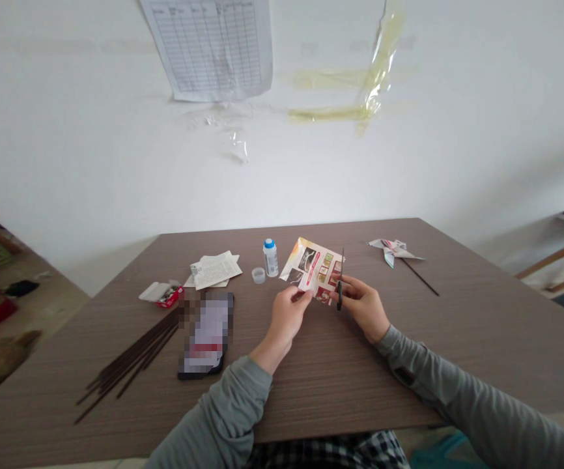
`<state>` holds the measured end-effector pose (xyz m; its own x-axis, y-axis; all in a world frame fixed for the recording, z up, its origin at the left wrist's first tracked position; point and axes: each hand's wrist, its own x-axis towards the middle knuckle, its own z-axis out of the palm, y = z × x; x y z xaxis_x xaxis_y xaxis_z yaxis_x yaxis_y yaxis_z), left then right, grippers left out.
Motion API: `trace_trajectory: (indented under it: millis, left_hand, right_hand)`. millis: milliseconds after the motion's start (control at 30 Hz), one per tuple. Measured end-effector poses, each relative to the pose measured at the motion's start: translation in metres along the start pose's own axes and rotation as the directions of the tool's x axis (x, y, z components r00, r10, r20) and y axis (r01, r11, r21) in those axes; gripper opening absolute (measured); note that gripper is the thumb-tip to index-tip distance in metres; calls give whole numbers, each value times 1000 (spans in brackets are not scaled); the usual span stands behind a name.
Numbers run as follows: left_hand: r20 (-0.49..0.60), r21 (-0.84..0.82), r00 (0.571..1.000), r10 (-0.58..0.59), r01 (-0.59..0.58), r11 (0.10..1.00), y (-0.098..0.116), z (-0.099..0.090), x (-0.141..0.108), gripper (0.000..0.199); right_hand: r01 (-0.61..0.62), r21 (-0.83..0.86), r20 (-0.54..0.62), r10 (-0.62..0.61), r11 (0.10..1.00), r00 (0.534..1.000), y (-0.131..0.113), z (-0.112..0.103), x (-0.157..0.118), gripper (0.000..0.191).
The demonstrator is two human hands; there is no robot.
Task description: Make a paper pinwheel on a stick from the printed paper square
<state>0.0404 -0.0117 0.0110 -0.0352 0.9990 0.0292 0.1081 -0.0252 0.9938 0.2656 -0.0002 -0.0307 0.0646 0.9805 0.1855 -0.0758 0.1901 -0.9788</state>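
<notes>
My left hand point(286, 320) pinches the near edge of a printed sheet of paper point(314, 267) with coloured pictures, held above the table. In my right hand point(364, 307) is a pair of dark scissors point(339, 296), fingers closed round the handles. The blades point away from me along the paper's right side; whether they touch it I cannot tell. Behind the sheet, to its left, stands a white glue bottle point(271, 259) with a blue top. A clear cap point(258, 275) sits beside the bottle.
Left on the brown table point(272, 404) lie a phone point(207, 335), several thin dark sticks point(130, 355), an opened small red box point(169, 296) and stacked paper pieces point(216, 269). A paper pinwheel point(394, 251) on a stick lies at the right. The white wall point(282, 189) rises behind.
</notes>
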Motion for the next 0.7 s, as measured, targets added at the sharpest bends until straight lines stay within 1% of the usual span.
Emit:
trace_trajectory:
  millis: [200, 333, 433, 600, 700]
  left_hand:
    - [13, -6, 1000, -5, 6, 1000, -1, -5, 3, 7]
    - [30, -47, 999, -26, 28, 999, -3, -4, 4, 6]
    - [49, -146, 996, -71, 77, 986, -8, -1, 4, 9]
    - [85, -289, 990, -114, 134, 948, -14, 5, 1, 27]
    - [75, -373, 988, -139, 157, 914, -14, 6, 0, 26]
  right_hand:
    - [8, 11, -51, -7, 1000, 999, -4, -3, 2, 70]
    - [-3, 9, -44, 4, 1000, 999, -3, -4, 1, 72]
    - [-11, 6, -43, 11, 1000, 999, -1, -3, 0, 76]
    - [2, 21, -73, -1, 1000, 997, 1, -2, 0, 77]
    - [14, 34, -63, -12, 999, 998, 1, -1, 0, 80]
